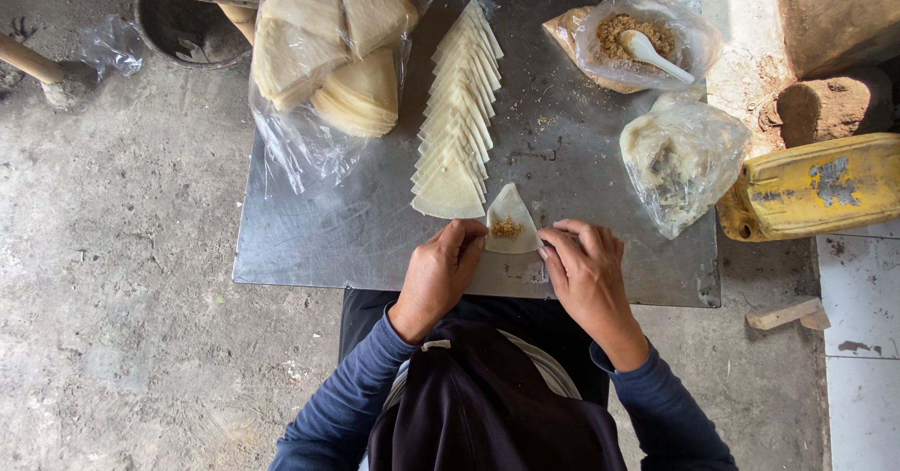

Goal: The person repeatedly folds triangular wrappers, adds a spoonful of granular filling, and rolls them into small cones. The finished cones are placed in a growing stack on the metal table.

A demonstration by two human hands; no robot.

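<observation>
A pale wedge-shaped dough wrapper (511,210) lies near the front of a metal tray (309,237), with a small heap of brown filling (507,229) on it. My left hand (439,272) pinches the wrapper's lower left edge. My right hand (583,267) grips its lower right edge. Just behind, a long row of overlapping wedge wrappers (457,115) runs toward the back of the tray.
A clear bag of stacked wrappers (328,54) sits back left. A bag of brown filling with a white spoon (647,49) lies back right, another plastic bag (680,157) below it. A yellow jerrycan (816,188) lies right of the tray. Concrete floor surrounds it.
</observation>
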